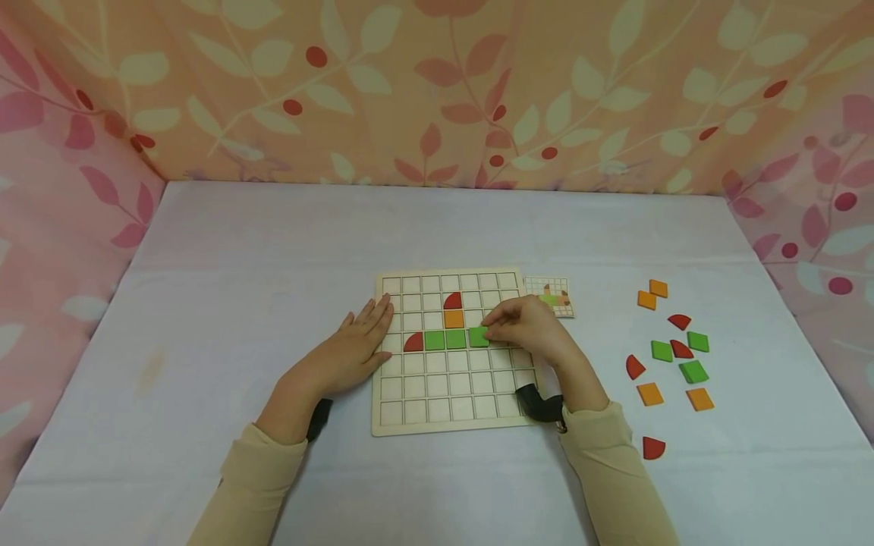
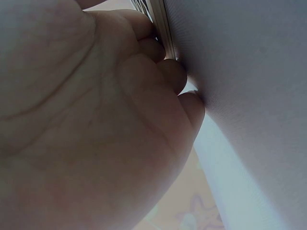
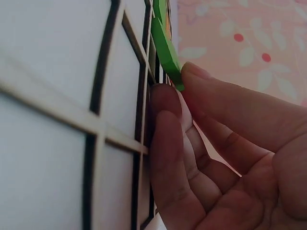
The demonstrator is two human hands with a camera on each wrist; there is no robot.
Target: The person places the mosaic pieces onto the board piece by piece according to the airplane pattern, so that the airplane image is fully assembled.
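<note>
At far left, a pink leaf-patterned curtain [image 1: 68, 144] borders a white cloth [image 1: 225, 250] bearing a pale brown mark [image 1: 152, 371]. Next come a beige left sleeve [image 1: 262, 462] and the left hand [image 1: 351, 345], laid palm down with fingers extended over the left edge of a gridded board [image 1: 451, 409]; this hand is released, grasping no piece. On the board, a row begins with a red quarter-circle [image 1: 413, 343], followed by a first green square [image 1: 434, 340] and a second green square [image 1: 455, 338]. Directly above the second lies an orange square [image 1: 454, 318], and above that an upper red quarter-circle [image 1: 453, 301]. Just right of the second green square, in the same row, a held green square [image 1: 478, 337] is pinched by the thumb and fingers of the right hand [image 1: 529, 327]. The right wrist view shows this piece tilted; whether it touches its cell cannot be determined. A black wrist fitting [image 1: 539, 403] overlaps the board's lower right corner. A small pattern card [image 1: 563, 288] lies beside the board's upper right edge, partly covered by the right hand. Beyond the beige right sleeve [image 1: 604, 447], scattered on the cloth, are four loose red quarter-circles [image 1: 653, 447], four loose orange squares [image 1: 650, 394] and, among them, loose green squares [image 1: 661, 350], three visible.
</note>
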